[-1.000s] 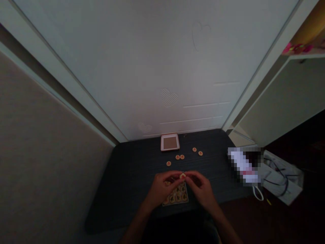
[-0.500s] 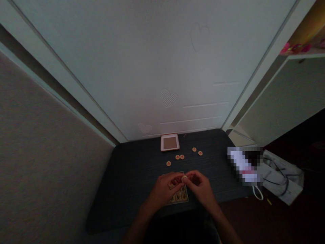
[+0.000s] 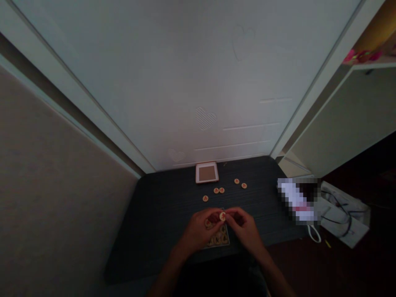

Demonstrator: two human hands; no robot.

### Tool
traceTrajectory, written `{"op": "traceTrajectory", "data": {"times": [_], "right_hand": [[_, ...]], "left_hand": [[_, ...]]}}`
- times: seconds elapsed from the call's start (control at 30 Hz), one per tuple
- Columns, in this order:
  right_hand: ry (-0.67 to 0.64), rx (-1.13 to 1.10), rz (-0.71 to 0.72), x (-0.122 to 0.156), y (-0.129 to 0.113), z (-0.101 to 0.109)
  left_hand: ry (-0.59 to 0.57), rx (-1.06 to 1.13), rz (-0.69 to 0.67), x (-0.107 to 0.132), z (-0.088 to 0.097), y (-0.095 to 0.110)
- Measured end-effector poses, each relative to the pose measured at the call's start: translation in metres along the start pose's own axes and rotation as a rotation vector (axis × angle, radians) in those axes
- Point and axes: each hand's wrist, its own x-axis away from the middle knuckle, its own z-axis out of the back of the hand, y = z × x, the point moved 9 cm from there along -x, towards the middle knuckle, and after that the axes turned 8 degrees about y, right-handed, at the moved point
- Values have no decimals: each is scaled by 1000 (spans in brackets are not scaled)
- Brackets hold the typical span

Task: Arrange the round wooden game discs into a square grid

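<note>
Between the fingertips of both hands sits a round Chinese chess piece (image 3: pixel 222 216) with a red character, its face turned up toward me. My left hand (image 3: pixel 199 227) pinches it from the left, and my right hand (image 3: pixel 243 227) pinches it from the right. Below them lies a box tray (image 3: pixel 229 243) holding rows of chess pieces, several with dark characters. My left hand covers much of that tray. Farther back on the dark table, a loose red-marked piece (image 3: pixel 205 198) lies alone, with two touching pieces (image 3: pixel 219 190) and two more pieces (image 3: pixel 240 183) to its right.
A shallow box lid (image 3: pixel 207 172) with a white rim lies at the table's back edge, against a white panel (image 3: pixel 185 82) with heart patterns. At the right table edge is a blurred-out object (image 3: pixel 297 202). Beyond it stands a white paper bag (image 3: pixel 345 216) with dark cords.
The chess piece between my fingertips has turned, so its red character now faces me. Both hands have stayed nearly in place, and the loose pieces lie as before.
</note>
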Motion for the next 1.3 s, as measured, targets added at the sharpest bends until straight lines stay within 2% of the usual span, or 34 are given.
{"op": "traceTrajectory", "data": {"times": [0.23,0.47,0.67,0.87,1.07,1.3], "right_hand": [[-37,-51,-57,-3,12,-6],[-68,87,-73,-1,25,-6],[-95,161,-67,1,37,-10],[-147,215,-54,5,36,-13],[-169,242,-50,7,38,-15],[-176,287,-52,6,44,-17]], "left_hand": [[-33,10,18,-2,-3,-7],[-46,-24,-8,10,-3,-14],[-50,-142,-76,20,-6,-14],[-92,-264,-124,24,-13,-14],[-85,-318,-147,28,-11,-12],[-105,-378,-130,31,-14,-19]]}}
